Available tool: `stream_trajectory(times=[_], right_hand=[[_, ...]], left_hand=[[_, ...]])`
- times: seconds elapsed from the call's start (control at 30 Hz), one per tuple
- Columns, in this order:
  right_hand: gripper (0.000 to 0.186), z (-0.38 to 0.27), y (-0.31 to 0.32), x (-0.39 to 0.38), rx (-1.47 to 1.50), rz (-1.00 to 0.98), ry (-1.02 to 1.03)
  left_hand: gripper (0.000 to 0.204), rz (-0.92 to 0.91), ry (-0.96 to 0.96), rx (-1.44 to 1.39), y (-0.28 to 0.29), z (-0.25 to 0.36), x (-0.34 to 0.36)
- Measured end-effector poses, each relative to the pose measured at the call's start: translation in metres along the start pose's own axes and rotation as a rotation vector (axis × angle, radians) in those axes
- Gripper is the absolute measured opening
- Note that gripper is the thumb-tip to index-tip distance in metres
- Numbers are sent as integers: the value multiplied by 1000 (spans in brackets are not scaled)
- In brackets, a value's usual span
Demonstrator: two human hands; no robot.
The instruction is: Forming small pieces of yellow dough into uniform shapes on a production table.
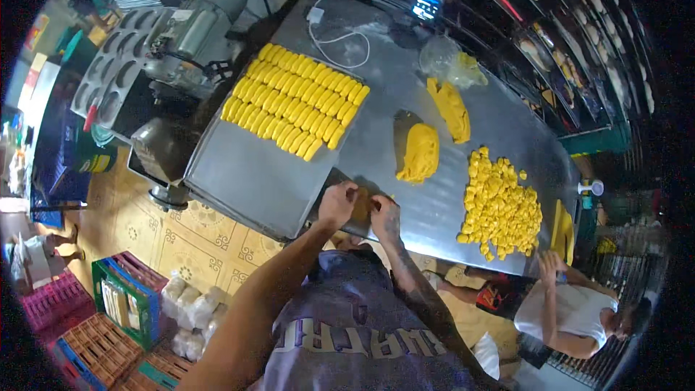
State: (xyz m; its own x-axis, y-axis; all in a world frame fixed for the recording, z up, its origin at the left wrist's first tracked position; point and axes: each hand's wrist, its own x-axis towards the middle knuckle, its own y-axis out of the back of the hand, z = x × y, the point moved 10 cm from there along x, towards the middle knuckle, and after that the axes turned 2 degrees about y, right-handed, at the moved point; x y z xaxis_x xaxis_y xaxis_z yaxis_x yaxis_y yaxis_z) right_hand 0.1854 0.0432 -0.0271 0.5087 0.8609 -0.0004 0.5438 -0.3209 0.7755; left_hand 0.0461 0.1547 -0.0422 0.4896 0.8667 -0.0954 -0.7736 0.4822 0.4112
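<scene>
**Hand Position at the Near Edge of the Bench**

We find both hands at the near edge of the metal bench (pixel 434 213), just right of the tray (pixel 246 166). The left hand (pixel 337 204) is partly closed, its fingers curled inward with the tips drawn together. The right hand (pixel 386 219) is also partly closed, its fingertips bent toward the left hand. A gap separates the two. A brownish patch shows between them; we cannot tell whether it is an object or a reflection, nor whether either hand grips anything small.

We locate the dough as follows. Yellow dough rolls (pixel 297 98) lie in close rows on the tray's far part. The dough lump (pixel 420 153) sits beyond the right hand, with the long dough strip (pixel 450 110) behind it. Cut dough pieces (pixel 502 206) form a heap farther right, near a co-worker's hand (pixel 550 264).
</scene>
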Motion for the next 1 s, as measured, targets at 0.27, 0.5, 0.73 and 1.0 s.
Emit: stream_trajectory(times=[0.27,0.5,0.73,1.0], right_hand=[[13,-10,-19,-9,47,-73,36],[29,-5,-3,-29,39,-81,207],[36,-17,10,-62,-193,-316,559],[21,39,57,20,-38,-18,234]], left_hand=[[17,-51,18,58,-1,-2,5],[21,-26,34,-75,-2,-12,-2],[29,-19,183,-184,-13,-33,-14],[26,38,233,-127,-7,-32,-13]])
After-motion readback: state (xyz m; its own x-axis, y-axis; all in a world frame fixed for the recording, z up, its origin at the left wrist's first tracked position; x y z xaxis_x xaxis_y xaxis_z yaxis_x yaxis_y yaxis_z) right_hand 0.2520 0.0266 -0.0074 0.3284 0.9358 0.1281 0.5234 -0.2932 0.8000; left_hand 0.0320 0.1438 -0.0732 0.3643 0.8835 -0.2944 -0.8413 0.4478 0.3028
